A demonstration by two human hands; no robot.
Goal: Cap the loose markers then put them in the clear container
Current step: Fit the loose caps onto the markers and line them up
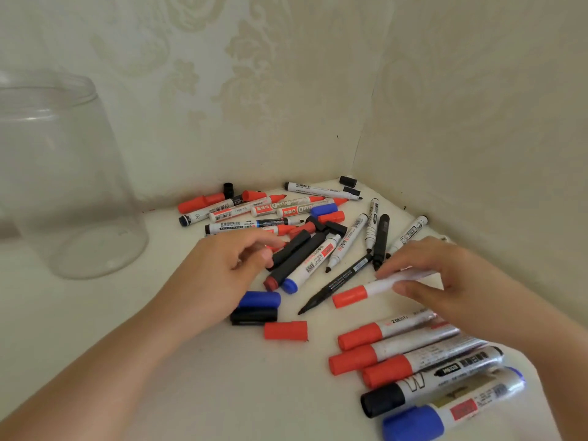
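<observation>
The jar (63, 173) stood upright at the far left of the white table (222, 386), well apart from the markers, with bare surface between it and the pile (286, 218). That pile lay right of the jar, packed into the wall corner (353, 173), capped and uncapped markers mixed with loose caps. The right hand (451, 281) pinched a white marker with a red cap (378, 289) between thumb and fingertips, farthest from the jar. The left hand (222, 268), fingers loosely curled, reached the pile's near edge; whether it gripped anything could not be told. Blue (259, 299), black (253, 316) and red (285, 331) caps lay beside its wrist. A capped row (423, 361) sat by the table's right edge.
</observation>
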